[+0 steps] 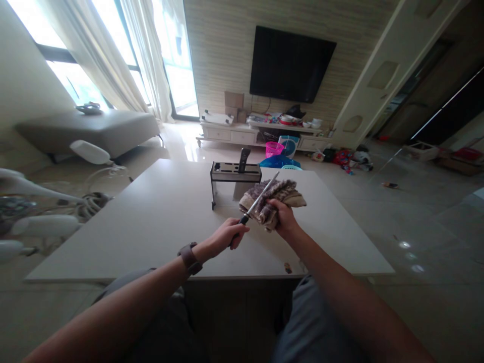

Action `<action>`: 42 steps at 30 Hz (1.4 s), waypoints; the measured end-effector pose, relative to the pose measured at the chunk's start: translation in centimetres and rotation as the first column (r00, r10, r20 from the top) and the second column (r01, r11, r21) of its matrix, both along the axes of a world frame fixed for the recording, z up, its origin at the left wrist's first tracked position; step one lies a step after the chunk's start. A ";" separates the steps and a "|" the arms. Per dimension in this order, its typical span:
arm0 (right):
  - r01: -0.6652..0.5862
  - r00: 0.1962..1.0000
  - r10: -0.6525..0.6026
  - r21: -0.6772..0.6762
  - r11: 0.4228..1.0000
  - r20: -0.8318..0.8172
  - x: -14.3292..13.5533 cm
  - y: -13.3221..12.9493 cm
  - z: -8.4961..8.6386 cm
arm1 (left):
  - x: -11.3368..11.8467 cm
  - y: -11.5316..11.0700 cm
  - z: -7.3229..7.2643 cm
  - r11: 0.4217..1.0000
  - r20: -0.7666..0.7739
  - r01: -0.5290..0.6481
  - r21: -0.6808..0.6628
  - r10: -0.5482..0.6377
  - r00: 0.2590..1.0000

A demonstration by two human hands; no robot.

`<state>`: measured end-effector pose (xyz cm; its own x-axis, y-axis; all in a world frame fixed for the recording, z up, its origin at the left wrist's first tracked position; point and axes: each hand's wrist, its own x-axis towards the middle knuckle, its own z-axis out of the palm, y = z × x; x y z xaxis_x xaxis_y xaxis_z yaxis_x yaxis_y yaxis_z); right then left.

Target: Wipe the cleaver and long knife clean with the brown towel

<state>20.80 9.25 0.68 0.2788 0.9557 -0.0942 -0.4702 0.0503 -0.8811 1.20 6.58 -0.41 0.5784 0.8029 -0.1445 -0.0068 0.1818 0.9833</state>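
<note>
My left hand (pixel 231 233) is closed around the black handle of a honing steel (pixel 262 194), its thin pale rod slanting up and to the right. A brown and beige patterned cloth (pixel 289 192) is bunched in my right hand (pixel 283 216), whose fingers are closed on it. The rod lies across the left part of the cloth; whether they touch is unclear. Just beyond my hands stands a knife block (pixel 236 174) on the white table. One black-handled knife (pixel 244 160) is slotted into it, and a broad blade shows below the top.
The white table (pixel 151 227) spans the space before me, with a small brown object (pixel 288 267) near its front edge. White lamp arms (pixel 45 226) crowd the left side. Past the far edge are a pink basket (pixel 274 149) and a low cabinet (pixel 230 133).
</note>
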 end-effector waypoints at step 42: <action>0.309 0.951 -0.307 0.044 0.950 -0.049 7.6 3.4 1.4 | -0.3 -0.7 1.1 0.974 -0.250 0.176 0.145 -0.136 0.959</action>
